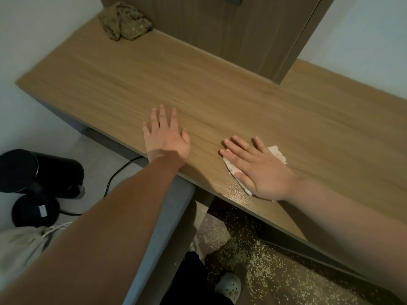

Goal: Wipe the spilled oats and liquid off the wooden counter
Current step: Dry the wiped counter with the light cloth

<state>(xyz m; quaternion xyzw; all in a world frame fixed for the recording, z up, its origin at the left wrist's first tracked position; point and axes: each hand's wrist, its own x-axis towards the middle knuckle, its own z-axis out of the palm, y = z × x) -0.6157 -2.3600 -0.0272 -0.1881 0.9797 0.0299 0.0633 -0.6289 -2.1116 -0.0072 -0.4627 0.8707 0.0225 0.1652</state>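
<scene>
A cloth (278, 152) is pressed flat onto the bench (110, 84) near its front edge by the right hand (262, 170), fingers (237, 143) straight. The left hand (166, 134) is laid flat and empty on the bench. Oats (264, 267) are scattered on the floor below.

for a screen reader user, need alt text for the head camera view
A person's right hand presses a pale cloth flat on a wooden counter near its front edge, beside a wet streak. The left hand rests flat on the counter, a crumpled rag lies in the far corner, and oats litter the floor below.
</scene>
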